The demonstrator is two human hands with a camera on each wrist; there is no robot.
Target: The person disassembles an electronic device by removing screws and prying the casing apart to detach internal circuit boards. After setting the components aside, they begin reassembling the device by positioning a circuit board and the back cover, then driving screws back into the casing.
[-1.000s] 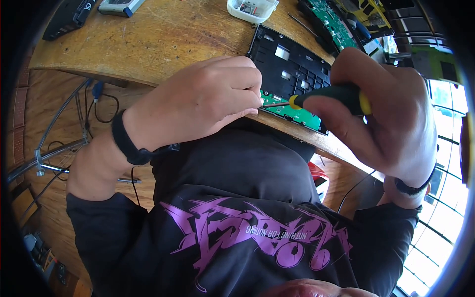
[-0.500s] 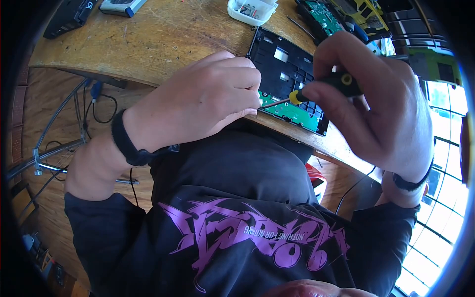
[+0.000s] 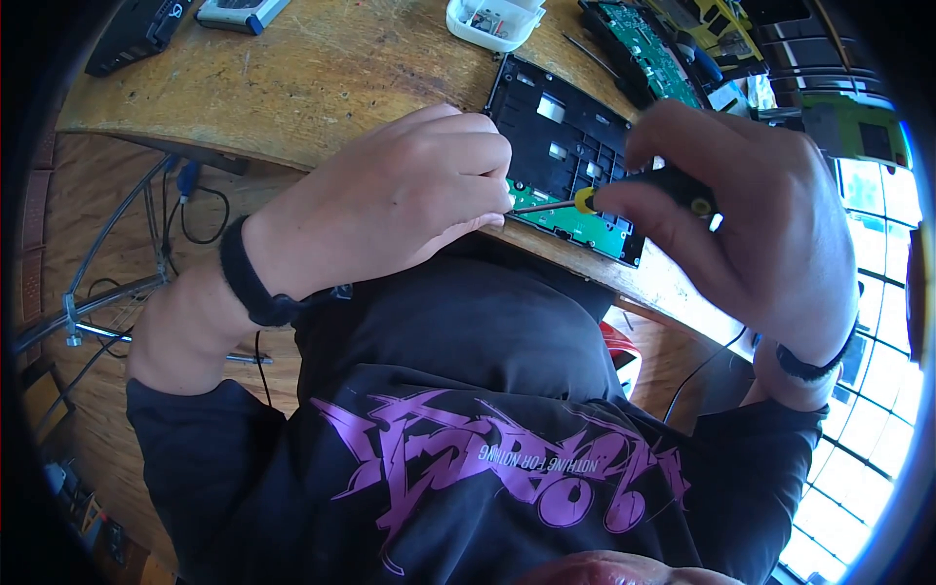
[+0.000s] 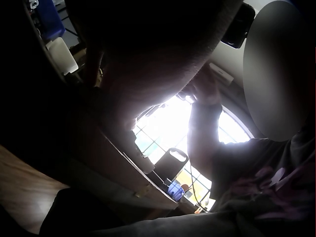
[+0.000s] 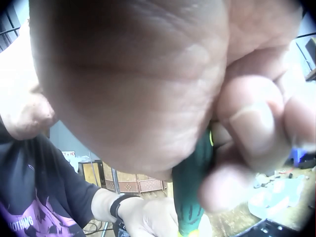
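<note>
My right hand (image 3: 741, 205) grips a screwdriver by its dark green handle (image 5: 190, 192), which has yellow ends. The thin metal shaft (image 3: 546, 207) slants left across a green circuit board (image 3: 590, 229) at the near edge of a black plastic panel (image 3: 526, 127). Bent over the panel's near left corner, my left hand (image 3: 429, 180) has its fingers curled and its fingertips right at the screwdriver's tip. That hand hides the corner and the tip; what it pinches, I cannot tell. The left wrist view is mostly dark.
A white plastic box (image 3: 492, 24) with small parts stands behind the panel. Another thin tool (image 3: 590, 54) lies beside a second green circuit board (image 3: 648, 54) at the back right. Black equipment (image 3: 136, 39) sits at the far left of the wooden table (image 3: 292, 88).
My right hand has turned on the screwdriver, its fingers rising and then coming down again, and the handle's tilt has shifted. The shaft's end stays at my left fingertips; the left hand hardly moves.
</note>
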